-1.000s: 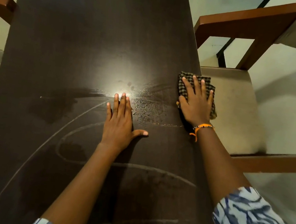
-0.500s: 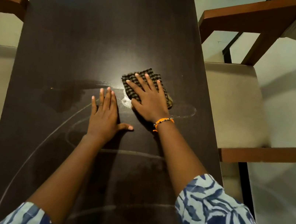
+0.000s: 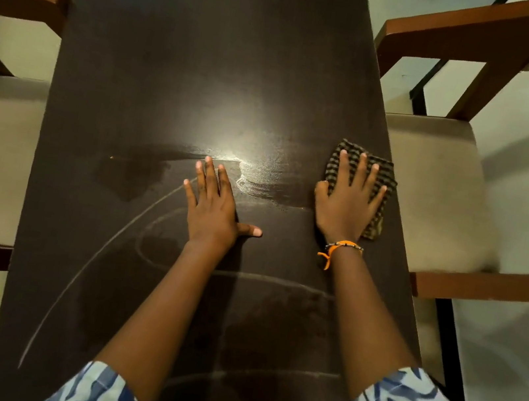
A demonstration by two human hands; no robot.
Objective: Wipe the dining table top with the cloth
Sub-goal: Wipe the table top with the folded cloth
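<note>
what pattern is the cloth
The cloth has a dark checked pattern, seen in the head view.

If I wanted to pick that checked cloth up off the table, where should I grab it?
Probably the far edge of the cloth, pinched from above: it lies flat, the right hand covers its middle, and that edge shows past the fingertips.

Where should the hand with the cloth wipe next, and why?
Probably slide the right hand and cloth left and a little farther up. The cloth sits near the table's right edge, wet streaks mark the near half, and the far half looks dry and unwiped.
</note>
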